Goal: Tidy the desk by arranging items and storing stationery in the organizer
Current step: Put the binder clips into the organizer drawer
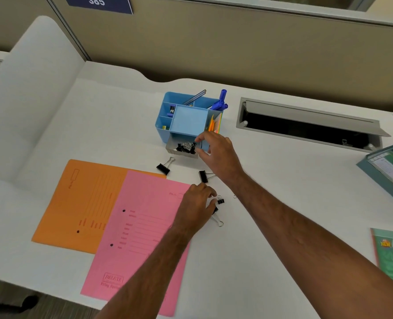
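We see the right hand (218, 155) reaching to the blue organizer (188, 120) on the white worktop (283, 203); its grip is narrow, fingers and thumb spread slightly at the right edge of the small open drawer (183, 149), which holds a heap of black binder clips. Whether the fingers pinch anything we cannot tell. The left hand (196, 207) rests lower, fingers curled down over a binder clip (216, 215) whose wire handles point toward us and to the right; the grip appears closed on it, though the palm hides the contact. A smaller clip (220, 200) lies just beside the left fingertips. Another clip (204, 176) lies between the two hands, handles toward the right. A fourth clip (164, 166) lies left of the drawer, long axis diagonal, handles up-right. A pink folder (140, 238) overlaps an orange folder (83, 203) under the left forearm. Blue markers (220, 102) stand in the organizer's back compartment. A beige partition (214, 42) backs the worktop.
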Demonstrator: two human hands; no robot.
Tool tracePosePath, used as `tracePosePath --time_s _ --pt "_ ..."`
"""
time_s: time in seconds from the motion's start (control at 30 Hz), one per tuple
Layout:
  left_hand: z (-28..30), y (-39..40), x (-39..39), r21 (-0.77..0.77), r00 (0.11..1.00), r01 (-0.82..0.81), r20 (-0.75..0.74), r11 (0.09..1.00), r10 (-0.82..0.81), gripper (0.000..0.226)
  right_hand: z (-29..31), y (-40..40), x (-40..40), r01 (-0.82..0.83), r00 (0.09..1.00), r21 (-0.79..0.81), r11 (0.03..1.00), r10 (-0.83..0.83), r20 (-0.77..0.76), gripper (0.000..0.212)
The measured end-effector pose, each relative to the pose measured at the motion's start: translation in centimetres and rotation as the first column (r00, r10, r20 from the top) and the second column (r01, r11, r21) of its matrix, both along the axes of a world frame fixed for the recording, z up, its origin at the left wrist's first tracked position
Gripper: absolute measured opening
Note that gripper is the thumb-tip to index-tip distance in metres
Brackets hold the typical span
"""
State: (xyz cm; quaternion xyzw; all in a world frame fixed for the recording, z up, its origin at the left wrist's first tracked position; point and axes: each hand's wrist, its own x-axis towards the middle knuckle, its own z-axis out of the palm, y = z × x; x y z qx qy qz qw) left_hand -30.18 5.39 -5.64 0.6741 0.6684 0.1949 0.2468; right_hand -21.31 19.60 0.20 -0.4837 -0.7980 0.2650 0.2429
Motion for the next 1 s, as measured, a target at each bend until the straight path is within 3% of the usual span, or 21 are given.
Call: tracePosePath --time_s 0.6,0.83,1.0 --pt "-0.4 0.0 1.5 -0.052 0.998 0.023 -0.054 0.998 -0.026 0.035 -5.5 -4.8 12.3 0.208 0.972 -0.111 0.972 -0.193 0.131 0.017" --pt "-0.2 1.0 2.4 -0.014 0.988 0.052 -0.145 0.999 -0.053 0.014 -5.9 -5.3 13.7 0.256 0.962 -0.125 0.959 -0.24 0.131 0.016" --pt "0.0 1.2 2.3 -0.02 0.994 0.004 -0.108 1.0 -0.006 0.012 -6.0 -5.5 14.4 0.262 0.961 -0.142 0.955 -0.245 0.13 0.014"
